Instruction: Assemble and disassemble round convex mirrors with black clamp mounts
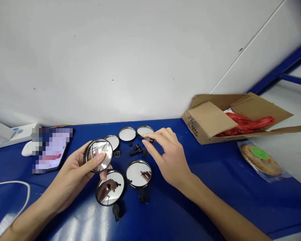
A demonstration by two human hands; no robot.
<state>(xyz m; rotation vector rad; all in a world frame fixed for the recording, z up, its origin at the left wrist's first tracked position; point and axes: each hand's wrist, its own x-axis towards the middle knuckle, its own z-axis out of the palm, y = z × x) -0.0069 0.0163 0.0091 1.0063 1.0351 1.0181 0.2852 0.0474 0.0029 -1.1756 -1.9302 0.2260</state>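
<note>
My left hand (pixel 82 167) is closed around a round black-rimmed mirror (pixel 104 164), its thumb lying across the glass. Between the thumb and index finger of my right hand (pixel 169 152) is a small black knob-like part (pixel 147 139), in front of a round mirror (pixel 144 130) at the back. Two more mirrors, one in the back middle (pixel 127 134) and one partly covered (pixel 113 142), lie beside it. Small black fittings (pixel 137 149) sit in the centre. Closer to me are a mirror with a black mount (pixel 138 174) and another mirror (pixel 110 188), with a black clamp (pixel 116 211) below it.
An open cardboard box (pixel 203 125) holding a red plastic bag (pixel 245 124) stands at the back right, before it a wrapped round pastry (pixel 262 159). On the left lie a phone (pixel 52 150), a white mouse (pixel 30 148) and a white cable (pixel 27 194). A white wall (pixel 140 67) rises behind the blue table (pixel 180 211).
</note>
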